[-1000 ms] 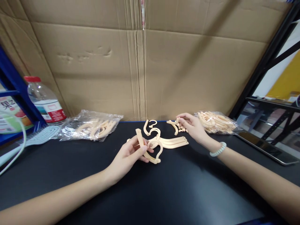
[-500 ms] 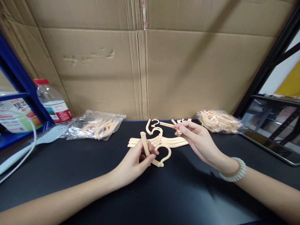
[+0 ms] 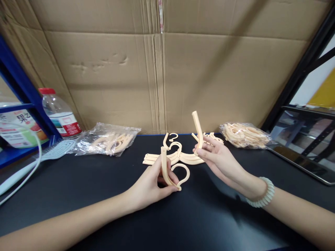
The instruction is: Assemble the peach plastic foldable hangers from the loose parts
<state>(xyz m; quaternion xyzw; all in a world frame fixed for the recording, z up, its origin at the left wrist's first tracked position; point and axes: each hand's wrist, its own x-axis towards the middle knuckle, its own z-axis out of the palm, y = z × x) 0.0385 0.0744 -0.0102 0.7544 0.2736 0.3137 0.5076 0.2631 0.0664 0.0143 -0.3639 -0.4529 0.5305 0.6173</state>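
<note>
Closed round a beige hanger arm with a hook joined at its end, my left hand (image 3: 154, 179) holds this hanger piece (image 3: 165, 167) above the black table. Its round hook (image 3: 187, 173) points to the right. My right hand (image 3: 222, 157) pinches the lower end of a separate curved hanger arm (image 3: 198, 129), which stands nearly upright. The two pieces are apart. Behind my hands lie several stacked beige hangers (image 3: 192, 159), their hooks toward the back. A loose arm (image 3: 165, 141) and a small hook (image 3: 173, 136) rest farther back, with more loose parts partly hidden behind my right hand.
Clear bags of hanger parts lie at back left (image 3: 112, 141) and back right (image 3: 242, 134). On the left are a pale blue hairbrush (image 3: 56, 150), a red-capped bottle (image 3: 62, 115) and a white cable (image 3: 39, 153). A dark glossy tablet-like panel (image 3: 300, 157) lies right. Cardboard (image 3: 104, 69) stands behind.
My right hand has turned the loose hanger arm from lying flat, pointing left, to upright. My left hand has tilted its hanger piece slightly and brought it a little lower.
</note>
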